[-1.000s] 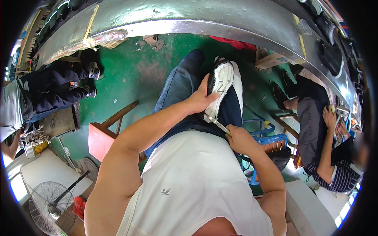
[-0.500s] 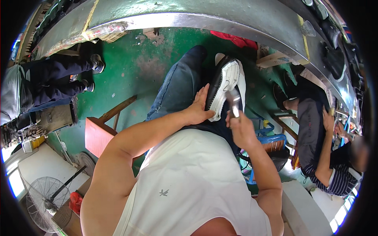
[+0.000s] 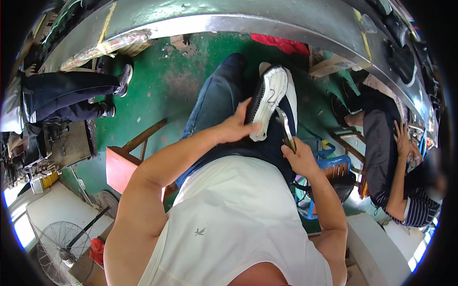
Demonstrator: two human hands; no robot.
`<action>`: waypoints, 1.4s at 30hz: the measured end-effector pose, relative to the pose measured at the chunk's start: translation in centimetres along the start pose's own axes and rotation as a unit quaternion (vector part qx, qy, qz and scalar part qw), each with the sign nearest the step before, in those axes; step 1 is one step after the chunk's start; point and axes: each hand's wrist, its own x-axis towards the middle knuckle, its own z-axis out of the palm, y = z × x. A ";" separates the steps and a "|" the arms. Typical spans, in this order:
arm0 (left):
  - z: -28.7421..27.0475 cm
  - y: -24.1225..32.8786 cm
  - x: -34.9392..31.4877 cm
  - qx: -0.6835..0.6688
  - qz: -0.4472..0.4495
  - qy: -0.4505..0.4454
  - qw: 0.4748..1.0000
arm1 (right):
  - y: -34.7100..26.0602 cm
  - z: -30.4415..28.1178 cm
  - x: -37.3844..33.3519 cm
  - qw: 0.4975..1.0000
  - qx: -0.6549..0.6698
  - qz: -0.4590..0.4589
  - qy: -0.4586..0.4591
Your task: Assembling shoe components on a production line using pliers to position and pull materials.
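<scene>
Across my lap lies a shoe (image 3: 271, 95), sole up. Its white underside shows, with a black upper edge along the left and a thin dark curved line on the sole. My left hand (image 3: 237, 125) grips its left side, fingers against the upper and thumb over the sole near the end closest to me. In my right hand (image 3: 300, 158) is a metal hand tool (image 3: 285, 123) with a shiny curved head; its exact kind is unclear. The tool's tip points at the right edge of the sole, beside a white surface on my thigh.
A grey metal-edged bench (image 3: 214, 23) curves across the far side. To the left stand a reddish stool (image 3: 123, 168), a wire fan (image 3: 64, 245) and a person's legs (image 3: 71, 90). At right, a co-worker (image 3: 405, 190) sits beyond a blue-framed chair (image 3: 334, 164).
The tool, blurred over the sole before, now stands out sharply at its right edge, and my right hand has moved slightly down and right. My left hand stays at the shoe's side.
</scene>
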 end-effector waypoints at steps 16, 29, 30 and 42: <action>-1.2 6.7 9.2 -0.371 -0.134 0.044 0.918 | -3.1 -8.2 5.6 0.947 0.287 0.077 -0.120; -0.5 4.2 10.3 -0.176 -0.041 0.116 0.977 | -3.1 -9.9 9.4 0.956 0.278 0.019 -0.095; -0.5 4.3 10.4 -0.179 -0.043 0.111 0.977 | -3.1 -10.3 9.0 0.955 0.280 0.019 -0.092; 0.5 3.6 9.5 0.047 0.027 0.201 0.978 | -1.4 -6.4 8.1 0.995 -0.039 -0.064 -0.060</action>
